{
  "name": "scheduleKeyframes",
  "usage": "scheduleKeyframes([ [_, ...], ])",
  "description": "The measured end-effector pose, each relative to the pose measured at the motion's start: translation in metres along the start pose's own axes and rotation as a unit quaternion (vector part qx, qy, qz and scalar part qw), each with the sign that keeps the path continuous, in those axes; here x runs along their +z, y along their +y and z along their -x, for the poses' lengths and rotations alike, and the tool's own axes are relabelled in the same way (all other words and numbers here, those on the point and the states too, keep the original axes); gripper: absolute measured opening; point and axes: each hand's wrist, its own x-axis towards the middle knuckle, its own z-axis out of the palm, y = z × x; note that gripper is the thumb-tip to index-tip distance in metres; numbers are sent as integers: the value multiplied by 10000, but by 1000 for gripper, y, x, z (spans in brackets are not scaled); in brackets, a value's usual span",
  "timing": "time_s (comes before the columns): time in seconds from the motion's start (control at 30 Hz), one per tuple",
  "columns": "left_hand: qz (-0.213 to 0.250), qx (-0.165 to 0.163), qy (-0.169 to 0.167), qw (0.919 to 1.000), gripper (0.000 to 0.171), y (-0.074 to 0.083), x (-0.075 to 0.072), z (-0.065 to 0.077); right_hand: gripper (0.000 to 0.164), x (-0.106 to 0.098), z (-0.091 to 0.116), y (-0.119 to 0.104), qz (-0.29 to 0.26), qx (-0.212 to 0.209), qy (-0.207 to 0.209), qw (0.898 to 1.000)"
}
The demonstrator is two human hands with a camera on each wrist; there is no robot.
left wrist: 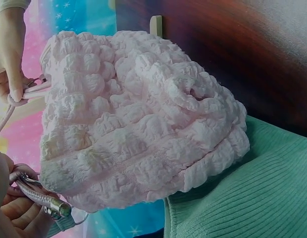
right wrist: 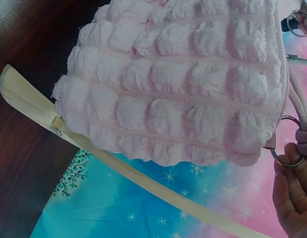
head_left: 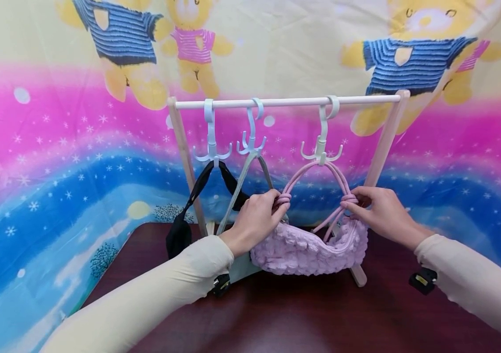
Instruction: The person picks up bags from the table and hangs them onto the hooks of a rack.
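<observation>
A pink puffy handbag (head_left: 307, 250) hangs by its cord handles (head_left: 292, 179) from a pale hook hanger (head_left: 321, 147) on the rack's rod. With fingers and thumb, my left hand (head_left: 254, 215) pinches the knot at the left base of the handles. On the other side my right hand (head_left: 384, 213) pinches the right knot (head_left: 348, 200). A metal ring (right wrist: 287, 157) joins the strap to the bag beside my right fingertips in the right wrist view. The bag's bubbled fabric fills much of both wrist views.
The wooden rack (head_left: 287, 102) stands on a dark red table (head_left: 285, 314). Two bluish hook hangers hold a black strap bag (head_left: 179, 235) and a grey-green strap (head_left: 234, 191) to the left. Green ribbed fabric (left wrist: 252, 183) lies below the pink bag. A printed bear backdrop (head_left: 47, 147) hangs behind.
</observation>
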Motion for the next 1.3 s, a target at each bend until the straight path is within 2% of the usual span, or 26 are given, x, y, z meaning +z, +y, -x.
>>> scheduleKeyframes([
  [0.4,-165,76,9,9998,28,-1,4,0,9,5,-2,1,85,-149,187,9997],
  [0.63,-190,50,-36,9998,27,0,5,1,12,7,-1,1,7,-117,107,9999],
  [0.87,-416,16,-105,9991,30,-1,8,0,10,10,-2,4,105,-89,56,9999],
  [1.3,-648,158,-113,9977,31,0,6,-3,12,10,-3,2,135,-127,21,9998],
])
